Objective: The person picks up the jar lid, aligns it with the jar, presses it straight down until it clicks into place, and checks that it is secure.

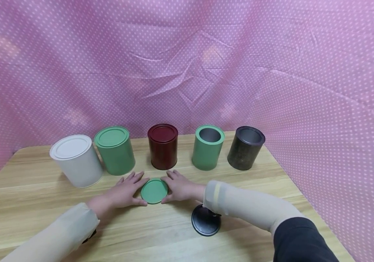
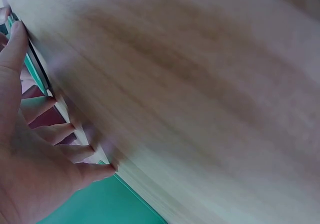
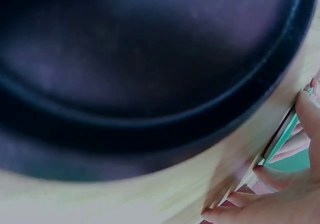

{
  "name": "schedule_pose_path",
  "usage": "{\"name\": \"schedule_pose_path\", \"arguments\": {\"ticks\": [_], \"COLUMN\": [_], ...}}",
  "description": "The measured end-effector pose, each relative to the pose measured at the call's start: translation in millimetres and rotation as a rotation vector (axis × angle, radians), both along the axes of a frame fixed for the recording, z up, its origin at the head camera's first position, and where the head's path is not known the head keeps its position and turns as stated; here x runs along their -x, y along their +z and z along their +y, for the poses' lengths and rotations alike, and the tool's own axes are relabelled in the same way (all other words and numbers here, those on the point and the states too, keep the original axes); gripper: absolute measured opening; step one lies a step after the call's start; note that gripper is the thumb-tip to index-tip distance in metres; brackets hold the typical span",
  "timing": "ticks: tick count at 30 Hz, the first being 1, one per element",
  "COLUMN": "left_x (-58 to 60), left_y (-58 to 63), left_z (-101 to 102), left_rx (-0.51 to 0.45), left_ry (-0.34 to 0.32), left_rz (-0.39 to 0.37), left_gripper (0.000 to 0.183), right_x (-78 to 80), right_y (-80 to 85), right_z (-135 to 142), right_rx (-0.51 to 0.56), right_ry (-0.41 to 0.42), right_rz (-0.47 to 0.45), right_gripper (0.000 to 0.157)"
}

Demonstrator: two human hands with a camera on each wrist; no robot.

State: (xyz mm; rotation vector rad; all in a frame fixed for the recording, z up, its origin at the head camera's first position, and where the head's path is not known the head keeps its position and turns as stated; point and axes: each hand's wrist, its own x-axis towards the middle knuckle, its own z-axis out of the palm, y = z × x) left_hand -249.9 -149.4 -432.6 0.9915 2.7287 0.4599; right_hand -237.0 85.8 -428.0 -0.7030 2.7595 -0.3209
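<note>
A round green lid [image 1: 154,191] lies between both hands in the middle of the wooden table. My left hand [image 1: 125,191] holds its left edge with thumb and index finger, the other fingers spread on the tabletop. From the opposite side, my right hand [image 1: 180,186] grips the rim in the same way. The lid's thin edge [image 2: 35,71] shows beside the thumb in the left wrist view. Under my right wrist is a black lid [image 1: 205,223], partly covered by the sleeve; it looms large in the right wrist view [image 3: 140,58].
Along the back stand a white can [image 1: 80,165], a lidded green can [image 1: 117,156], a dark red can [image 1: 163,151], a green can with an open top [image 1: 207,153] and a black can with an open top [image 1: 244,153]. Pink dotted cloth [image 1: 187,65] hangs behind and at the sides.
</note>
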Motion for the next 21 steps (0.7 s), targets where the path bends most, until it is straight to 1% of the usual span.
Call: {"name": "schedule_pose_path", "arguments": {"ticks": [4, 11, 16, 21], "left_x": [0.7, 0.3, -0.9, 0.1], "left_y": [-2.1, -1.0, 0.1, -1.4], "left_z": [0.4, 2.4, 3.8, 4.5], "left_rx": [0.003, -0.004, -0.001, -0.002], "left_ry": [-0.001, -0.002, -0.009, -0.009], "left_rz": [0.015, 0.04, 0.063, 0.076], "left_gripper": [0.087, 0.085, 0.083, 0.083], "right_x": [1.5, 4.4, 6.1, 7.7], "right_y": [-2.8, -5.9, -7.9, -9.7], "right_z": [-0.9, -0.9, -0.4, 0.0], "right_rx": [-0.008, 0.008, 0.015, 0.021], "right_ry": [0.007, -0.012, -0.011, -0.008], "right_rz": [0.027, 0.003, 0.023, 0.041], "right_gripper": [0.078, 0.078, 0.078, 0.077]}}
